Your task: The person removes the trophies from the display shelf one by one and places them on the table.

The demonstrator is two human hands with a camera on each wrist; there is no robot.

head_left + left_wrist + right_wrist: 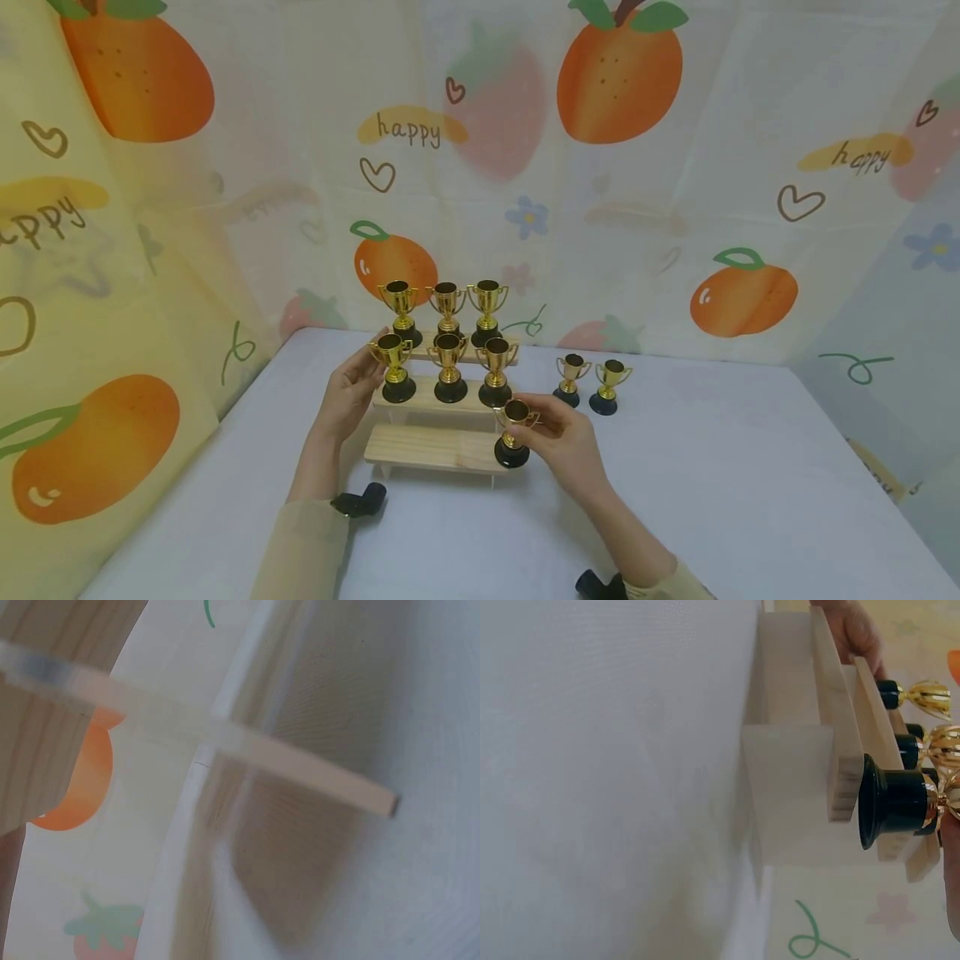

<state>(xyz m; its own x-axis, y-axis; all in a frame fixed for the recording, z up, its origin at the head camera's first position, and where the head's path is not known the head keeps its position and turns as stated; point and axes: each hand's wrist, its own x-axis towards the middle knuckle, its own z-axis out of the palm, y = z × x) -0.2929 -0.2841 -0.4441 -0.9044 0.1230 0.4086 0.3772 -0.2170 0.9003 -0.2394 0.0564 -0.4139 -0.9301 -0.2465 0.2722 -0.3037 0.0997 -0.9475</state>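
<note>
My right hand [570,446] pinches a small gold trophy cup [516,414] with a black base, thumb in front. The cup stands upright at the right end of the lowest shelf [435,447] of a stepped wooden stand. In the right wrist view, its black base [900,800] is right at that shelf's top surface. My left hand [351,392] holds the stand's left end, beside the left trophy [393,367] on the middle shelf [427,392]; its far fingertips are partly hidden. The left wrist view shows mostly the wooden shelf [52,697] and a leg.
Three trophies line the middle shelf and three more, such as the left one [401,310], the top shelf. Two trophies [572,375] stand on the white table [712,483] to the right. A fruit-printed cloth [480,192] hangs behind the table.
</note>
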